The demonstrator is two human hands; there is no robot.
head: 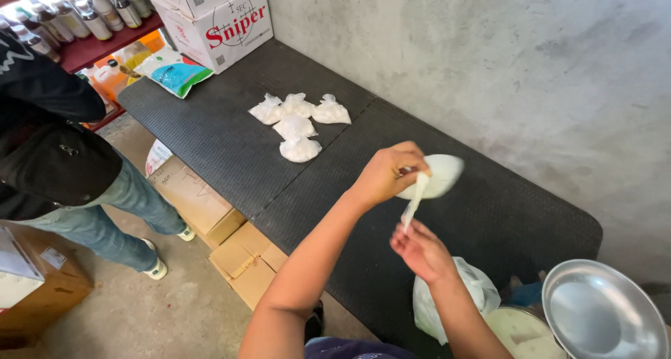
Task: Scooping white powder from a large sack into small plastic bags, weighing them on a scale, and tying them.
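Note:
My left hand (388, 172) pinches the neck of a small clear bag of white powder (440, 175), held just above the black table (224, 149). The bag's twisted tail hangs down from it toward my right hand (419, 251), whose fingers take the tail's lower end. Several tied bags of the same white powder (297, 121) lie in a cluster farther along the table.
A round metal pan (601, 310) and a larger white plastic bag (454, 296) sit at the near right. Cardboard boxes (217, 20) and a blue-green pouch (175, 72) stand at the table's far end. Boxes (210, 212) lie on the floor; a person in jeans (63, 163) stands left.

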